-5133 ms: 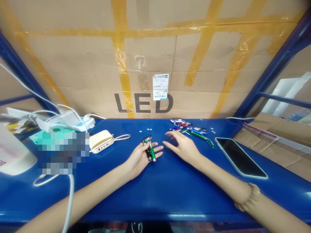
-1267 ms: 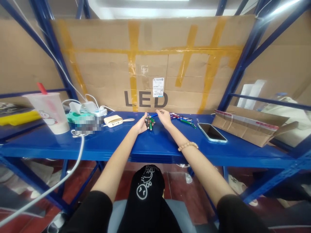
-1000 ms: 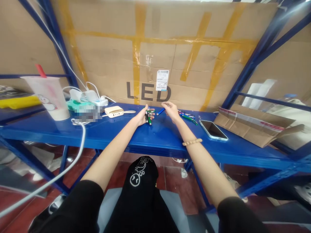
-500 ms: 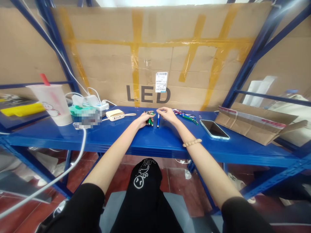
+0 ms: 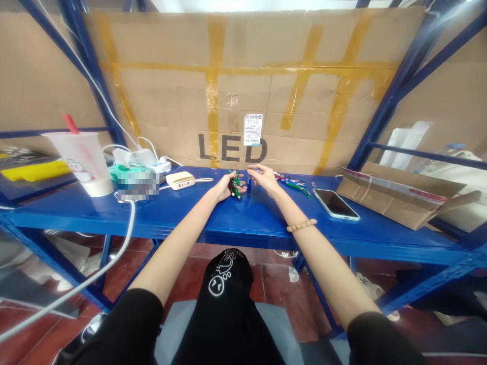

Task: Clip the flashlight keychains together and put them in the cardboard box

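Note:
My left hand (image 5: 222,189) is closed around several slim green and dark metallic pen-shaped tubes (image 5: 235,185), which fan out past the fingers. Just to the right, my right hand (image 5: 264,177) pinches the top of a blue pen-shaped tube (image 5: 249,186) between thumb and fingertips. The blue tube stands nearly upright, slightly above or on the blue shelf table (image 5: 262,218); I cannot tell which. Behind my right hand lies a small pile of similar coloured tubes (image 5: 299,185), a green one at its near end, partly hidden by the hand.
To the right lie a phone (image 5: 335,204) and an open cardboard box (image 5: 395,195). On the left are a cream power bank (image 5: 180,180), a drink cup (image 5: 85,167) with a red straw, and a white cable (image 5: 127,238). A large cardboard sheet (image 5: 167,111) stands behind.
The green tubes in my left hand have spread apart and the fingers have loosened slightly. My right hand has lifted the blue tube a little and turned slightly.

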`<action>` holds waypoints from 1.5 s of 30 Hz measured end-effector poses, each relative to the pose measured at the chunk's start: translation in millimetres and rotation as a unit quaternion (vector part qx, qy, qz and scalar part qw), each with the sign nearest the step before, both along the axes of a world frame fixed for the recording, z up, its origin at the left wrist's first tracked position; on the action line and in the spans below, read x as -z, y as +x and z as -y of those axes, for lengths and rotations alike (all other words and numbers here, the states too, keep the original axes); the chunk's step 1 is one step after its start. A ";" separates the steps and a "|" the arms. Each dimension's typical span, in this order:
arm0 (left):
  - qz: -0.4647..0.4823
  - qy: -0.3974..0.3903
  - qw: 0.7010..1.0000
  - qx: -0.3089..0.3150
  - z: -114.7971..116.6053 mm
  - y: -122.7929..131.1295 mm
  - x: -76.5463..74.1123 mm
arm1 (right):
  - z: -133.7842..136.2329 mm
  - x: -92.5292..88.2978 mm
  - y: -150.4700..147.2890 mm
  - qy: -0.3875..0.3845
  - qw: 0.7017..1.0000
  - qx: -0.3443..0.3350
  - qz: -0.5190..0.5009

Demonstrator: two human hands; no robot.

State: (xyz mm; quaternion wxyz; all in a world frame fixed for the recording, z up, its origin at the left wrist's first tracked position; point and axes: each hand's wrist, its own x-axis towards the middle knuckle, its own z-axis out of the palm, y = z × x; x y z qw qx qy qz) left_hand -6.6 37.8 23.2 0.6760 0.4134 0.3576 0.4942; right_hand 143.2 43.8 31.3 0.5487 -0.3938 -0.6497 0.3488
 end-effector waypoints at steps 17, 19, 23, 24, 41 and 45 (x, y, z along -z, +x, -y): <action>-0.056 0.033 0.997 0.035 -3.1 0.4 4.0 | 7.7 -7.6 -2.2 -0.082 0.995 -0.040 -0.046; -0.039 0.040 0.998 0.016 -3.7 1.6 3.4 | 6.2 -3.0 -3.1 -0.061 0.997 -0.043 0.001; -0.008 0.051 0.997 -0.048 -5.3 2.4 2.1 | 0.0 6.7 -3.1 -0.024 0.994 -0.017 0.106; 0.000 0.053 0.997 -0.062 -5.9 2.1 2.0 | -1.4 8.2 -2.7 -0.012 0.992 -0.006 0.122; 0.073 0.113 0.986 -0.100 -10.2 -3.2 3.0 | 2.9 1.9 0.6 0.004 1.000 0.011 -0.017; 0.046 0.101 0.991 -0.077 -8.3 0.2 4.4 | 5.0 2.2 -0.2 -0.004 1.000 0.024 0.001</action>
